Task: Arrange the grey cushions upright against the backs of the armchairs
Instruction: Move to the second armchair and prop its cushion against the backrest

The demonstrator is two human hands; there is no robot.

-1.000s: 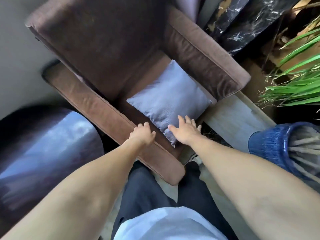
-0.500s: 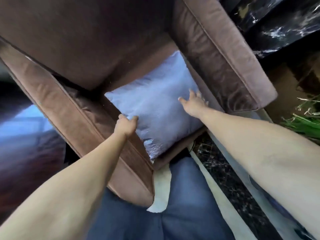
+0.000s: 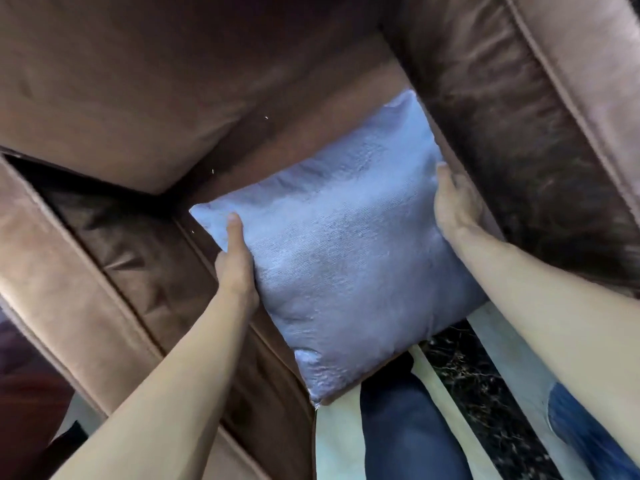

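Observation:
A square grey cushion [image 3: 349,244] fills the middle of the view, over the seat of a brown armchair [image 3: 138,98]. My left hand [image 3: 237,258] grips its left edge, thumb on top and fingers hidden beneath. My right hand [image 3: 455,202] clasps its right edge, pressed close to the chair's right armrest [image 3: 540,133]. The cushion's near corner hangs past the seat's front edge, above my legs. The chair's backrest rises at the upper left, and a strip of bare seat shows between it and the cushion.
The chair's left armrest [image 3: 86,271] runs diagonally under my left forearm. My dark trouser leg [image 3: 405,427] and a pale floor strip [image 3: 341,445] show below the cushion. A blue glazed pot [image 3: 585,427] sits at the lower right beside dark speckled flooring.
Both hands went from reaching at the cushion's near corner to gripping its two sides. The view has closed in on the chair, and the cushion now overhangs the seat front.

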